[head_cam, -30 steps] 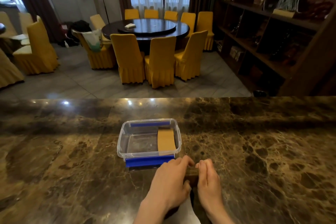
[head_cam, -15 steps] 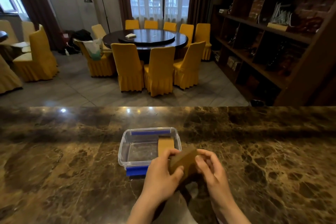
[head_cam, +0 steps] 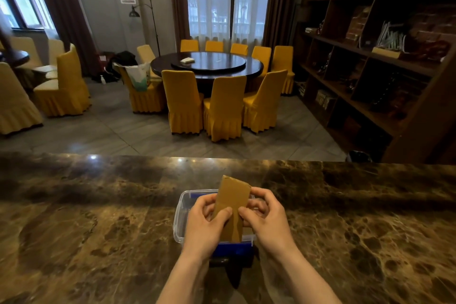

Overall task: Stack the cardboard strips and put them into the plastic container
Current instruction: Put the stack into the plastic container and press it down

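Note:
A stack of brown cardboard strips [head_cam: 232, 201] is held lengthwise above the clear plastic container [head_cam: 181, 212], which has blue clips on its near and far ends. My left hand [head_cam: 206, 223] grips the stack's left edge with the thumb on top. My right hand [head_cam: 265, 217] grips its right edge. Both hands and the stack hide most of the container's inside, so any strip lying in it cannot be seen.
The container stands on a dark brown marble counter [head_cam: 98, 229] whose far edge runs across the middle of the view. Beyond it are a round dark table [head_cam: 207, 64] with yellow chairs and a wooden shelf unit [head_cam: 370, 57] at right.
Both hands have lifted the cardboard stack off the counter in front of the container and carried it forward over the container. The view has tilted upward.

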Available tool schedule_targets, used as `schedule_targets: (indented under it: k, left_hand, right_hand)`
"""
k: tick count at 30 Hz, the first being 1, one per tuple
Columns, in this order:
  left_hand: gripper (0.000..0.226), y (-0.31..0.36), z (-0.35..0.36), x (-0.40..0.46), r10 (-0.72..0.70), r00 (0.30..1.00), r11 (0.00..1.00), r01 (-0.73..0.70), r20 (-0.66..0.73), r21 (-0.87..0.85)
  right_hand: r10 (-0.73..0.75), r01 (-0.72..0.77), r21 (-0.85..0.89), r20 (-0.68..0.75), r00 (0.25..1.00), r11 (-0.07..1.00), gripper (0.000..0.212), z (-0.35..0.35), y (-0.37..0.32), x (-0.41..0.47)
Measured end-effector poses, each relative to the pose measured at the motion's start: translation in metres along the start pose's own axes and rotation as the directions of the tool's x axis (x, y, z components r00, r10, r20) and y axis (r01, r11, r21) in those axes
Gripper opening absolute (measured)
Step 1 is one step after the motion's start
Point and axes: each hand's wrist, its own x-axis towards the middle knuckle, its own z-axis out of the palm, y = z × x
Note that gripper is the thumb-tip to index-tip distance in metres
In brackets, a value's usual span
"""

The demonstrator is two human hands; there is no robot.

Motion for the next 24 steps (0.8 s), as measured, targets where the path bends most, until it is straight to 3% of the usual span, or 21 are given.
schedule_targets:
  k: [6,14,24]
  left_hand:
    - [0.033,-0.001,-0.019,0.024,0.052,0.996,0.974,-0.033,-0.078,0.222]
    - [0.033,-0.016,-0.024,0.043,0.036,0.985,0.879,0.05,-0.17,0.474]
    - [0.033,-0.027,-0.014,0.05,-0.058,0.985,0.755,0.152,-0.165,0.638]
  right_hand:
    - [0.094,-0.091,-0.087,0.03,0.995,0.992,0.032,0.02,0.004,0.028]
    - [0.175,-0.179,-0.318,-0.041,0.984,0.931,0.036,0.043,0.028,0.051]
    - [0.111,-0.17,-0.618,-0.133,0.985,0.768,0.038,0.058,0.05,0.053]
